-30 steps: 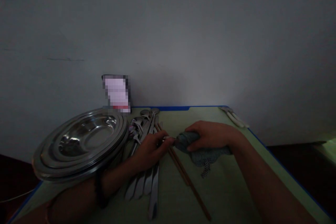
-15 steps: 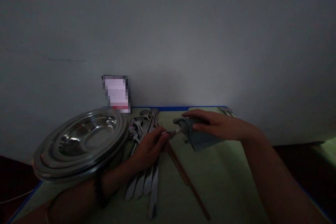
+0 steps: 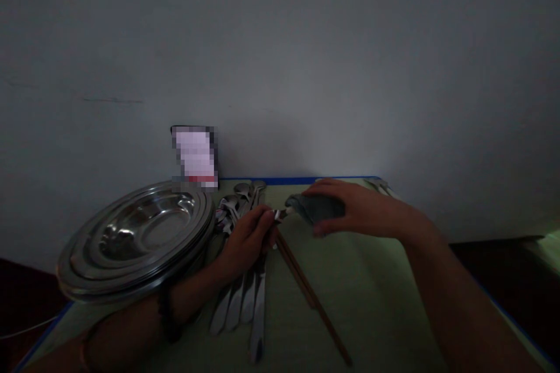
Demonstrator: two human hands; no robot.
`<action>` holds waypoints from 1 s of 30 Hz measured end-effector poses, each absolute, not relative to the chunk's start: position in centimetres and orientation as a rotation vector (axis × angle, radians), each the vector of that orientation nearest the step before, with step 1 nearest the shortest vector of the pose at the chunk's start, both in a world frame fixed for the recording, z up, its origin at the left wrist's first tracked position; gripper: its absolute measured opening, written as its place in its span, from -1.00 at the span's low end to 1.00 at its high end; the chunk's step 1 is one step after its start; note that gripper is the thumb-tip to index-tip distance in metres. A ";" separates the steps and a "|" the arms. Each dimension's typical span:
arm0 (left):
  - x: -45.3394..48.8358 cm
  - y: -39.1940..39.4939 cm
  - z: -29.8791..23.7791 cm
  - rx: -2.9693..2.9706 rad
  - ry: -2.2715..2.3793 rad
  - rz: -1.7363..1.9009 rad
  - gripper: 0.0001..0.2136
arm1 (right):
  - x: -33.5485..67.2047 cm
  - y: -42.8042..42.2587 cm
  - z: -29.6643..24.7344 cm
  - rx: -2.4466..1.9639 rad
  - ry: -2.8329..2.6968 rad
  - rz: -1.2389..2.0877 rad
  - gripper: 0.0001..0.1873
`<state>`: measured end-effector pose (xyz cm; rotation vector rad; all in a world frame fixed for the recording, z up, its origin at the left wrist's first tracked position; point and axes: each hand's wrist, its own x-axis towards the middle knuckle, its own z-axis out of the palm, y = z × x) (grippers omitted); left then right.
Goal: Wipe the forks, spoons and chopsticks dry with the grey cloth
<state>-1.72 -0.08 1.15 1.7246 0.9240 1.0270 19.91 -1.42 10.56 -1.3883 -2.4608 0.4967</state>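
Observation:
My left hand (image 3: pixel 251 236) is closed, pinching one end of a shiny metal piece of cutlery (image 3: pixel 280 215). Its other end runs into a grey-green cloth (image 3: pixel 321 208), so I cannot tell which kind it is. That cloth is gripped by my right hand (image 3: pixel 354 210), fingers bent over and under it. Below my left hand lie several metal spoons (image 3: pixel 234 306), bowls toward the wall and handles toward me. A pair of brown wooden chopsticks (image 3: pixel 312 300) rests slantwise beside them.
A stack of round steel plates (image 3: pixel 72 277) stands at the left. Behind it a phone with a blurred screen (image 3: pixel 195 154) leans on the wall (image 3: pixel 350 70). At the far right corner of the green tabletop (image 3: pixel 376 315) lie metal forks (image 3: pixel 380 186).
The cloth in my right hand has moved a little left, closer to my left hand, and looks more bunched. My left hand still holds the cutlery, slightly shifted.

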 end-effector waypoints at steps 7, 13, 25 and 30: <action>-1.6 0.1 1.3 1.642 0.915 1.044 -0.71 | 20.6 -2.4 10.0 -1.618 -2.476 0.287 -0.18; -2.0 -0.1 0.9 1.837 0.907 0.959 -0.77 | 20.1 -1.7 11.7 -1.572 -2.362 0.180 -0.71; -2.0 -0.1 1.0 2.018 0.947 0.940 -0.76 | 19.1 -2.0 11.4 -1.314 -2.498 0.427 -0.75; -2.3 -0.4 1.1 2.012 0.853 0.917 -0.73 | 19.6 -1.6 12.0 -1.483 -2.200 0.103 -0.70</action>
